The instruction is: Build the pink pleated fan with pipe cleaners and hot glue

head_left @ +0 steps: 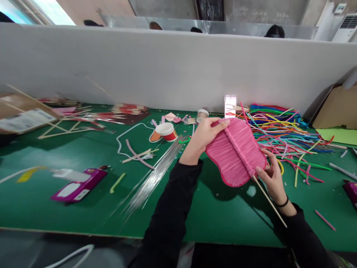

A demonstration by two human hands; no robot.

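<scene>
I hold up a pink fan (pixel 232 154) made of close-packed pink strands, with a pink-wrapped spine and a thin wooden stick handle (pixel 270 203) running down to the lower right. My left hand (pixel 202 139) grips the fan's upper left edge, thumb across the top. My right hand (pixel 273 178) pinches the lower right of the fan where the stick leaves it. Both arms wear black sleeves, and a black band circles the right wrist.
A heap of colourful pipe cleaners (pixel 281 128) lies behind the fan. A red paper cup (pixel 166 131), a bundle of thin wires (pixel 156 171), a magenta box (pixel 79 184), wooden sticks (pixel 67 126) and cardboard (pixel 338 108) sit on the green table (pixel 83 149). A white partition (pixel 167 67) closes the back.
</scene>
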